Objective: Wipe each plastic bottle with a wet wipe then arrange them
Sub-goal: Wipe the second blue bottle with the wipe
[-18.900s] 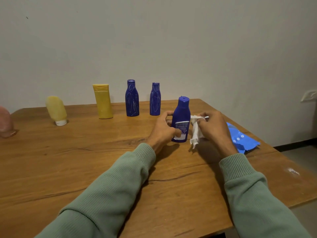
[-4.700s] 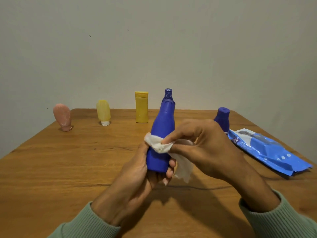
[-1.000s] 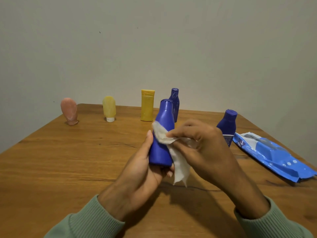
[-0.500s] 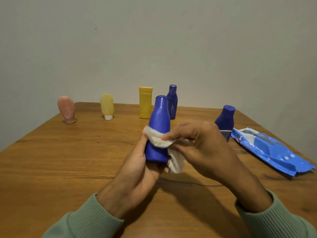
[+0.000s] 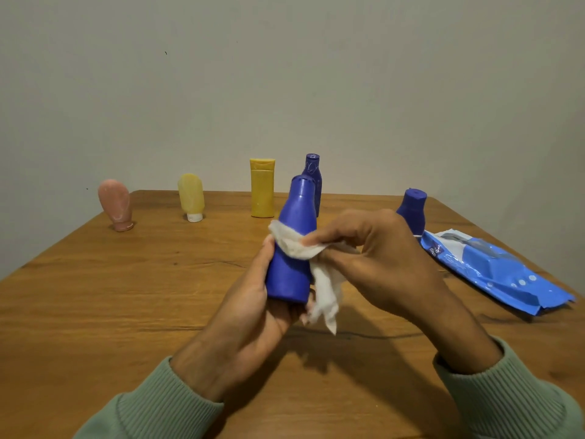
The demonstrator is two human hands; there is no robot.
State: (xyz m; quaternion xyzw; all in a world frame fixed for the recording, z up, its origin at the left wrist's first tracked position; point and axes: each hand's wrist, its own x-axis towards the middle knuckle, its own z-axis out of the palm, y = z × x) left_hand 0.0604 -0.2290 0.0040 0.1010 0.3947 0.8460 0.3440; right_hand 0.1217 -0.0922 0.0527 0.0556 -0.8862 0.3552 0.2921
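Dim, warm light; soft shadows

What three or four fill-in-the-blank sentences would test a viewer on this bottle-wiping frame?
1. The left hand grips a ____ bottle near its base.
2. The right hand presses a ____ wet wipe against it.
3. The wipes pack lies on the table at the person's ____.
4. Farthest left in the back row stands a ____ tube.

Missing words: blue; white; right; pink.
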